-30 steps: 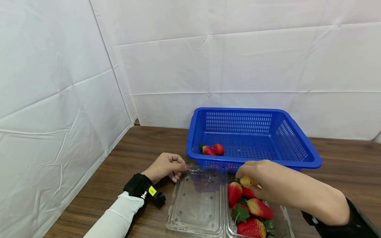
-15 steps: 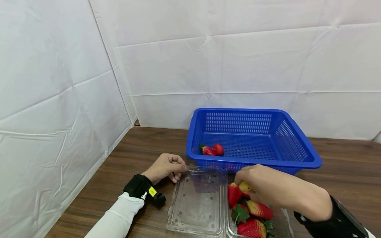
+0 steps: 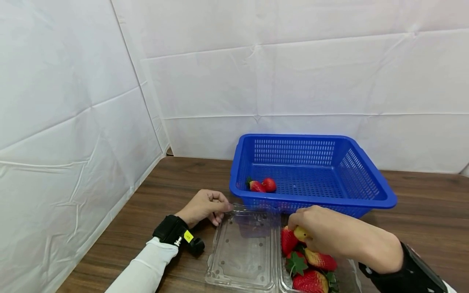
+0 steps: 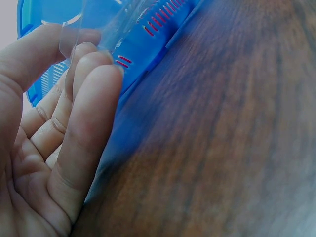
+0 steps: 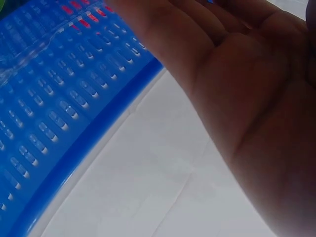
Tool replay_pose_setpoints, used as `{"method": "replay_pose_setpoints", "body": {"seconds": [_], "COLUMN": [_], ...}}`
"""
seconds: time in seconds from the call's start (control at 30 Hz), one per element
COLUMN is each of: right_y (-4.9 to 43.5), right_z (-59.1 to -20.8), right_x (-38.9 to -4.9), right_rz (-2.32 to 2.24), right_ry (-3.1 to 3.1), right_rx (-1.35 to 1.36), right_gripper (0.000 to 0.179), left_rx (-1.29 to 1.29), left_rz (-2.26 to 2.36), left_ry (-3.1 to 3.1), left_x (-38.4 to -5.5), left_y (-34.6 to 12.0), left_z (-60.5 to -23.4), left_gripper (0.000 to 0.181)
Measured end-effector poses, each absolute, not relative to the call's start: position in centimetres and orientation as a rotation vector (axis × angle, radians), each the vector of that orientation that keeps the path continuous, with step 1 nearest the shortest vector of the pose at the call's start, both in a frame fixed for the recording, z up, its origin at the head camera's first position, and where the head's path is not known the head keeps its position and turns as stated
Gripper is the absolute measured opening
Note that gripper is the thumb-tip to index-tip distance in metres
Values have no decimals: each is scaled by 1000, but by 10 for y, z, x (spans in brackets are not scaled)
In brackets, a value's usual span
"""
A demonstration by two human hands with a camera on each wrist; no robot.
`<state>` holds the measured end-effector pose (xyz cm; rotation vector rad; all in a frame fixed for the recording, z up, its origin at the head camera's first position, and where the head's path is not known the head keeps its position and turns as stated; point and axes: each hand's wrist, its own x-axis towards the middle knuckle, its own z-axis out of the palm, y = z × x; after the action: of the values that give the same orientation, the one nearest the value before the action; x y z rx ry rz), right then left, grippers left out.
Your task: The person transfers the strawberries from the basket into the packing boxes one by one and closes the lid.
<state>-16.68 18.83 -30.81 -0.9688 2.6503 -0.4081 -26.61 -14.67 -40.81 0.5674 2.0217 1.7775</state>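
Note:
My left hand [image 3: 205,206] pinches the far left corner of the lid [image 3: 244,254] of a clear plastic clamshell box, which lies spread flat. In the left wrist view, the thumb and fingers close on the clear plastic edge [image 4: 70,42]. Over the far end of the box's other half, my right hand [image 3: 320,230] grips a yellowish strawberry [image 3: 301,233], partly hidden by the fingers. Beneath and nearer lie several red strawberries [image 3: 310,280], some with green leaves. The right wrist view shows the palm [image 5: 242,84] but not the held strawberry.
Right behind the box stands a blue perforated basket [image 3: 315,200], with two red strawberries [image 3: 257,186] in its near left corner. White cloth walls [image 3: 205,81] rise behind and to the left of the wooden table [image 3: 198,173].
My right hand has moved slightly down and left with the yellowish strawberry, lower among the other strawberries. The left hand keeps its place on the lid corner.

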Motion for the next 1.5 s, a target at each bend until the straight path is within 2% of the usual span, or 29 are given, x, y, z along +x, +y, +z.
{"method": "replay_pose_setpoints", "body": {"seconds": [1.5], "right_y": [187], "right_z": [-317], "right_x": [-165], "right_rz": [-398], "right_ry": [2680], "right_rx": [-1023], "right_gripper": [35], "left_rx": [574], "left_rz": [1763], "left_ry": [2040], "left_x": [-267], "left_y": [-148], "left_z": [-409], "left_gripper": [7]}}
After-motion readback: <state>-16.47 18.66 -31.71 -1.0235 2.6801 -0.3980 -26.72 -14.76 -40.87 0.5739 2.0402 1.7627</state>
